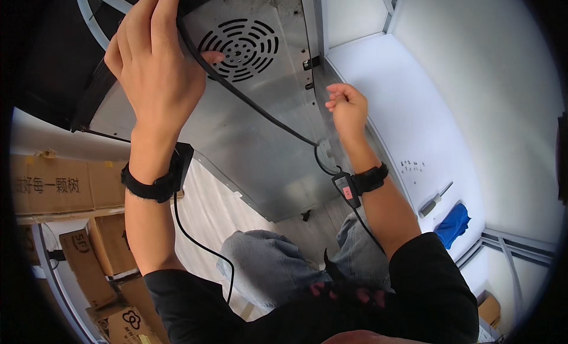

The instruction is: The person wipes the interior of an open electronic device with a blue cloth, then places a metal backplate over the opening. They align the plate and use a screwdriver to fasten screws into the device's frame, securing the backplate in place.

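Observation:
A large sheet-metal housing (254,160) with a round slotted vent (238,50) stands in front of me. My left hand (157,71) lies over its upper left edge, fingers stretched out and thumb apart, toward the vent. A thick black cable (260,110) passes across that thumb and slants down right over the panel. My right hand (348,110) is raised beside the housing's right edge, near small black brackets (310,63). Its fingers are curled together; whether anything small is between them is hidden. Both wrists wear black straps with small devices.
On the white surface at right lie scattered small screws (412,165), a screwdriver (435,201) and a blue cloth-like item (453,225). Cardboard boxes (65,187) are stacked at left. Pale tubing (92,15) curves at the upper left. Thin cords (195,240) trail from my wrist devices.

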Tool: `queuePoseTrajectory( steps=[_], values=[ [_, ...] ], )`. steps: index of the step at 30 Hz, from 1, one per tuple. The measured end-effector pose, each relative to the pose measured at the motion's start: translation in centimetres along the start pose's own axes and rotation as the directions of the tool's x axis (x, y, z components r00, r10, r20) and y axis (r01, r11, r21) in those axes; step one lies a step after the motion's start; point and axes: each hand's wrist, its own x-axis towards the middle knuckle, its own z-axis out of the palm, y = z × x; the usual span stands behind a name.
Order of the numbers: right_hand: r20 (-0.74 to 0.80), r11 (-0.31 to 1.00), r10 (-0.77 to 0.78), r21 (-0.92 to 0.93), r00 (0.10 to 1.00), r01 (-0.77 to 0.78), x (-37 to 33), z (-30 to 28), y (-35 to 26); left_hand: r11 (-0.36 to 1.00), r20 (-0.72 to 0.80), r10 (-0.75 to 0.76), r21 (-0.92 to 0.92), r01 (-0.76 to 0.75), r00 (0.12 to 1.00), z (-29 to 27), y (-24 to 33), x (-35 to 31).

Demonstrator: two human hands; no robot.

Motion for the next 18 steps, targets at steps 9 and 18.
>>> queuePoseTrajectory(
  steps=[9, 18],
  values=[
    [0.28, 0.921, 0.232, -0.372, 0.931, -0.118, 0.3, -3.4, 5.6, 0.999, -0.019, -0.01, -0.039, 0.009, 1.0, 0.3, -0.1, -0.4],
    [0.364, 0.967, 0.238, -0.17, 0.9, -0.187, -1.8, -1.9, 5.3, 0.998, 0.016, -0.048, -0.038, 0.049, 0.999, 0.1, 0.5, 0.0]
  ],
)
